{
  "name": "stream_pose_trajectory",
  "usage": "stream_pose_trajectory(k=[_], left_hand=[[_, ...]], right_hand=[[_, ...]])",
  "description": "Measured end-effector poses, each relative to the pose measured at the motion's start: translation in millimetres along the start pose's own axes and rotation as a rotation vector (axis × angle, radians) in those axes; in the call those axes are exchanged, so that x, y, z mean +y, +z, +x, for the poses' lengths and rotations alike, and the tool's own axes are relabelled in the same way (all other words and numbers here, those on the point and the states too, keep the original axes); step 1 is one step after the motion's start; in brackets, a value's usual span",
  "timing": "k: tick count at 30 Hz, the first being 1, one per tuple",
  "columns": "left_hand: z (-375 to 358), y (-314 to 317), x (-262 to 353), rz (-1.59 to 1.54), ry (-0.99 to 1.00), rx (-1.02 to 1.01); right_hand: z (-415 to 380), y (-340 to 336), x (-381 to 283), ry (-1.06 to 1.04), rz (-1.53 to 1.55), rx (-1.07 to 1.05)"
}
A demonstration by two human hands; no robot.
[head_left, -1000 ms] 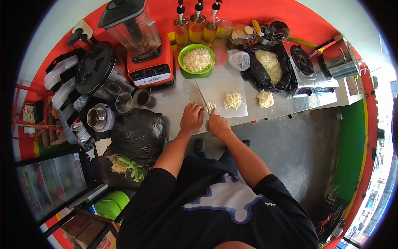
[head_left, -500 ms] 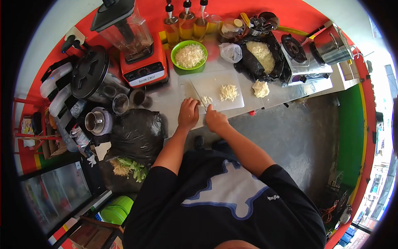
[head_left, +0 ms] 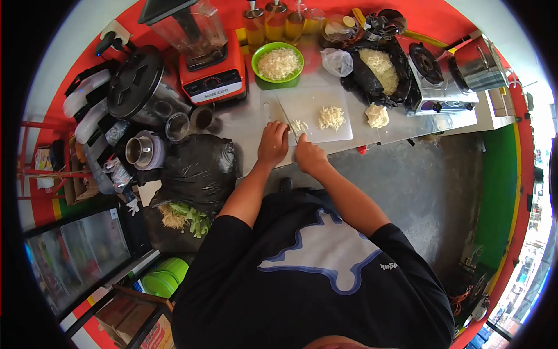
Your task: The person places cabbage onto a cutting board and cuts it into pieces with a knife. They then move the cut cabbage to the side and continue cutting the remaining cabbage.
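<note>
My right hand is wrapped round the handle of a kitchen knife, whose long blade points away across the white cutting board. Just left of the blade, my left hand rests with curled fingers at the board's near edge; what lies under its fingertips is hidden. A few pale thin strips lie right beside the blade. Farther right on the board sits a larger heap of pale shreds. Off the board's right side, a cream-coloured lump lies on the metal table.
Behind the board stands a green bowl of pale shreds. A red blender and black bag are at left. To the right are an open black bag with more shreds and a gas stove. Oil bottles line the back.
The whole view has shifted slightly, so the table's things appear farther right and higher. Both hands and the knife keep nearly the same place on the board.
</note>
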State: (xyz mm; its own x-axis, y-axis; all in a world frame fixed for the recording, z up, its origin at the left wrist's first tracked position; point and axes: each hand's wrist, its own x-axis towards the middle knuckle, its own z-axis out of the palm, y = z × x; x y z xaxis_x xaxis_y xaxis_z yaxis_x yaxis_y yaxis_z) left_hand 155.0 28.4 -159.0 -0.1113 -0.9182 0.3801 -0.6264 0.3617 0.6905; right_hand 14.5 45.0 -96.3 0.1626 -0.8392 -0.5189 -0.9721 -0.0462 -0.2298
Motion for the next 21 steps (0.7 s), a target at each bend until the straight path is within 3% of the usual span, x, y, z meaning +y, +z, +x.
stream_pose_trajectory(k=[21], left_hand=[[-0.7,2.5,-4.2,-0.015,0.004,0.009]], right_hand=[[11.6,9.9,8.7,-0.026,0.028,0.062]])
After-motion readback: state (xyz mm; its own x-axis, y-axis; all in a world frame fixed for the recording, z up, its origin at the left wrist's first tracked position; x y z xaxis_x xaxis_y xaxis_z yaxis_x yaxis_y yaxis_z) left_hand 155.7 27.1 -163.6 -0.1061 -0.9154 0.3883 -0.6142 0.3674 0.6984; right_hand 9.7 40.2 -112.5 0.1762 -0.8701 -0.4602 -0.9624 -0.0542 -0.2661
